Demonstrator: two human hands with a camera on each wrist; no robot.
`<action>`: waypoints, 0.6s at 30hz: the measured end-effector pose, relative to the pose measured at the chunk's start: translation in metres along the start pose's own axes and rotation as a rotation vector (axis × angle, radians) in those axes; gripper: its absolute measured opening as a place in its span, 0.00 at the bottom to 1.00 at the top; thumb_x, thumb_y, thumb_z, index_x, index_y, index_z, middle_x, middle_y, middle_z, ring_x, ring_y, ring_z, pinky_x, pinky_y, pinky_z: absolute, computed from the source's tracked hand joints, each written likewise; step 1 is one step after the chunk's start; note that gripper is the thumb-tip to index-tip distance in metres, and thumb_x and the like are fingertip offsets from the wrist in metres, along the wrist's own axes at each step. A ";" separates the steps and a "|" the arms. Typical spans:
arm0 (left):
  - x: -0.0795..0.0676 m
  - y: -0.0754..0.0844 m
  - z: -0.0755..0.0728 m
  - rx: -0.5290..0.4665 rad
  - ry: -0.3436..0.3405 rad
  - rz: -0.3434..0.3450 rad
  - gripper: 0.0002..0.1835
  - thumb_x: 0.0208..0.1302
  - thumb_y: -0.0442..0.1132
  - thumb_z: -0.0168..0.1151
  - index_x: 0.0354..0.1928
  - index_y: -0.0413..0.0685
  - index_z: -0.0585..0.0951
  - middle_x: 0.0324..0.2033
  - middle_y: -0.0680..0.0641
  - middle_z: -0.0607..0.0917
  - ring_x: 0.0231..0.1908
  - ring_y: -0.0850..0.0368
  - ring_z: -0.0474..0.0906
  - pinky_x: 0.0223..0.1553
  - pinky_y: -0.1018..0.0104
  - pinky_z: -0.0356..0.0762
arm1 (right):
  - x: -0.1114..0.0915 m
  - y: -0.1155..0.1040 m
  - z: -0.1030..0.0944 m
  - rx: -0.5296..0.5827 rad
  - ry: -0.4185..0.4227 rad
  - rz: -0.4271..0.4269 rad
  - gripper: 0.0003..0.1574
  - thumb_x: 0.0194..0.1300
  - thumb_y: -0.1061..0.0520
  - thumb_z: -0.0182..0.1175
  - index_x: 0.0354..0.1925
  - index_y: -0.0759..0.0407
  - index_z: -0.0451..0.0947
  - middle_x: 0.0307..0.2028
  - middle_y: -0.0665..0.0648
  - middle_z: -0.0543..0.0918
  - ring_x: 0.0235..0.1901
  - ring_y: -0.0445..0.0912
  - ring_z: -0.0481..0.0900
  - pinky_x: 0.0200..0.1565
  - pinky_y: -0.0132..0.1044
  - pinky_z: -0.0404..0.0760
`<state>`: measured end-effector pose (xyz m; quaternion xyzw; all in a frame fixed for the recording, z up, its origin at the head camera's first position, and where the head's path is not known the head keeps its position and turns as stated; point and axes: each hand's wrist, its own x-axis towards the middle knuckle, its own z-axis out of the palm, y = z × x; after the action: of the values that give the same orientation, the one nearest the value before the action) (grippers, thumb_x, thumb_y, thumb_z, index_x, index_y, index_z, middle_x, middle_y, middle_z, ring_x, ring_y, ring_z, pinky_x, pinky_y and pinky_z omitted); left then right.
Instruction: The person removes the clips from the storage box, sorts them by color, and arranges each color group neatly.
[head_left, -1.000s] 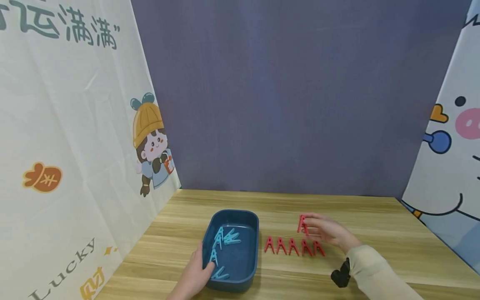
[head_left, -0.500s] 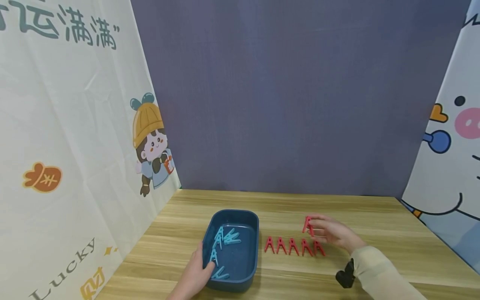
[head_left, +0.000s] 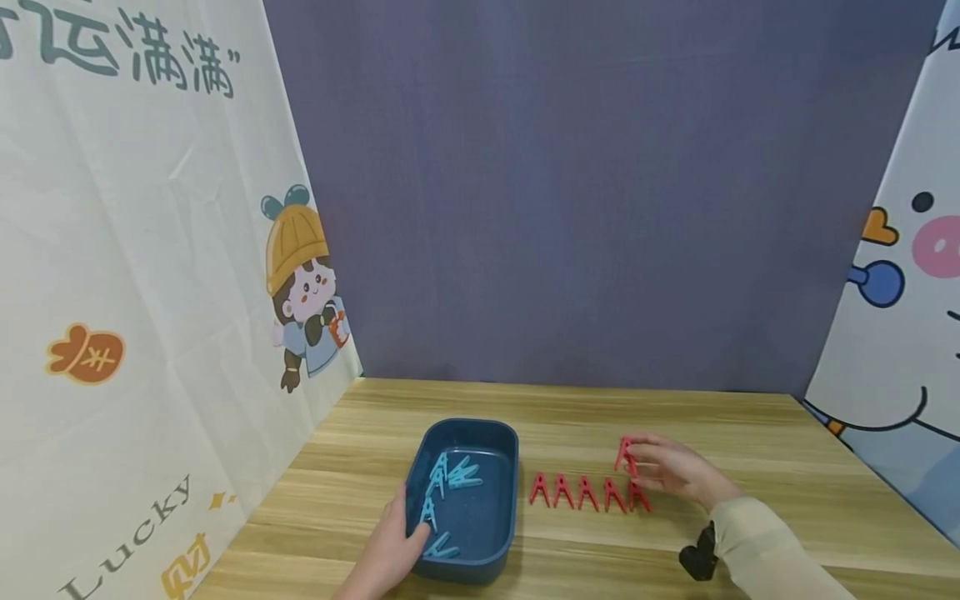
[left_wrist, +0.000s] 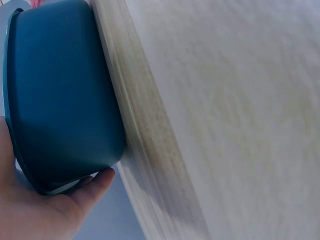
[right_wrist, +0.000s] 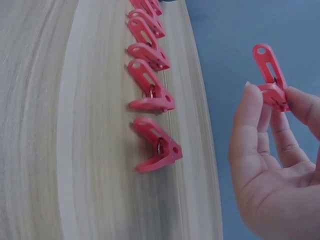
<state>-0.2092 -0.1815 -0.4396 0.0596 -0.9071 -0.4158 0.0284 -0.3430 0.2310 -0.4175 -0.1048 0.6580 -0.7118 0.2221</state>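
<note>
My right hand (head_left: 678,469) pinches a red clothespin (right_wrist: 272,75) between thumb and fingertips, legs spread, raised above the table. Beneath and to its left, several red clothespins (head_left: 587,492) stand in a line; the head view has the held one just behind the rightmost. The right wrist view shows that end clothespin (right_wrist: 159,148) beside my hand. On the left, a dark blue bin (head_left: 480,525) holds several light blue clothespins (head_left: 463,474). My left hand (head_left: 386,542) grips its near left side, thumb over the rim. Its outer wall (left_wrist: 60,95) fills much of the left wrist view.
The bin and the red row share a wooden table (head_left: 720,433). A dark grey curtain (head_left: 585,192) hangs behind it, with printed white cloths at the left (head_left: 165,250) and right (head_left: 892,350). A black heart-shaped piece (head_left: 699,554) hangs by the right sleeve (head_left: 757,533).
My right hand has moved to the right and slightly down with the red clothespin, from behind the middle of the row to its right end. My left hand and the bin have stayed put.
</note>
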 end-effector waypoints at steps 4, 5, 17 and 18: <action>0.000 0.000 0.000 0.000 0.004 0.000 0.39 0.61 0.39 0.52 0.67 0.26 0.47 0.62 0.25 0.55 0.61 0.29 0.52 0.57 0.36 0.53 | -0.001 0.003 -0.003 -0.013 0.009 0.002 0.34 0.67 0.57 0.51 0.65 0.71 0.52 0.41 0.55 0.76 0.41 0.48 0.77 0.46 0.43 0.78; 0.000 0.000 0.000 0.001 0.004 0.000 0.39 0.61 0.39 0.52 0.67 0.26 0.47 0.62 0.25 0.55 0.61 0.29 0.53 0.57 0.36 0.53 | -0.001 0.004 -0.004 -0.016 0.014 0.003 0.36 0.67 0.57 0.51 0.65 0.72 0.50 0.41 0.54 0.76 0.41 0.48 0.77 0.45 0.43 0.78; 0.000 -0.001 0.001 -0.005 0.010 -0.003 0.39 0.61 0.38 0.52 0.67 0.26 0.47 0.61 0.25 0.57 0.60 0.29 0.54 0.57 0.36 0.54 | -0.005 0.012 -0.015 -0.014 0.010 0.017 0.33 0.67 0.58 0.52 0.64 0.72 0.54 0.39 0.54 0.80 0.39 0.47 0.80 0.43 0.40 0.80; 0.000 -0.001 0.000 -0.004 0.010 -0.005 0.39 0.61 0.39 0.52 0.67 0.26 0.47 0.62 0.25 0.57 0.61 0.29 0.53 0.57 0.36 0.54 | -0.005 0.013 -0.016 -0.016 0.012 0.019 0.33 0.66 0.58 0.52 0.63 0.72 0.55 0.38 0.54 0.80 0.39 0.47 0.80 0.42 0.40 0.80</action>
<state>-0.2095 -0.1815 -0.4404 0.0638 -0.9060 -0.4172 0.0321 -0.3434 0.2472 -0.4314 -0.0960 0.6659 -0.7051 0.2240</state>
